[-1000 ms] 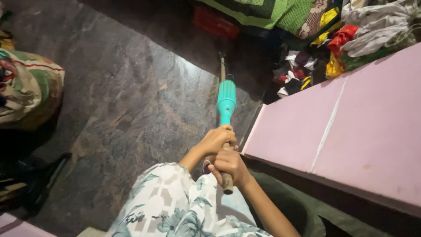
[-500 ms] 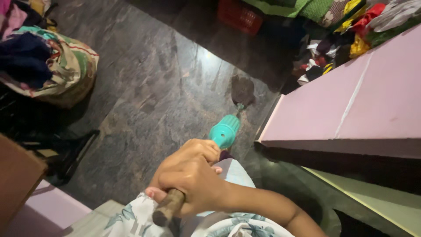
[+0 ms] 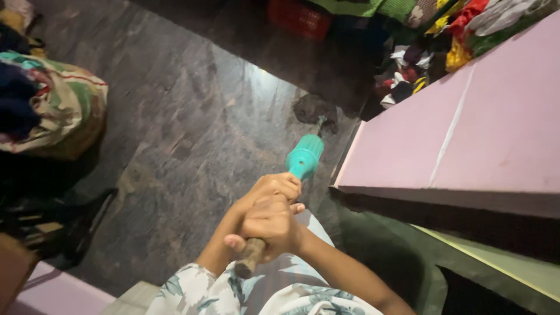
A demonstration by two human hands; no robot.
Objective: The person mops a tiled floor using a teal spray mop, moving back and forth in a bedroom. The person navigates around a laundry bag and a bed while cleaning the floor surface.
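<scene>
Both my hands grip a long-handled floor mop. My left hand [image 3: 273, 188] holds the stick just below its teal plastic collar [image 3: 304, 156]. My right hand [image 3: 269, 226] is wrapped around the brown wooden stick end [image 3: 249, 259], right behind the left hand and touching it. The stick points away from me to a dark mop head [image 3: 315, 109] that rests on the dark stone floor [image 3: 192, 146], near the corner of a pink slab [image 3: 466, 140].
A stuffed patterned cloth bag [image 3: 64, 111] sits on the floor at the left. A heap of coloured clothes [image 3: 431, 52] and a red crate [image 3: 300, 18] lie at the back. Dark gap under the pink slab at right.
The view has shifted and the mop head has moved across the floor, now lying just off the pink slab's corner. Both hands stay on the stick, now stacked closer together.
</scene>
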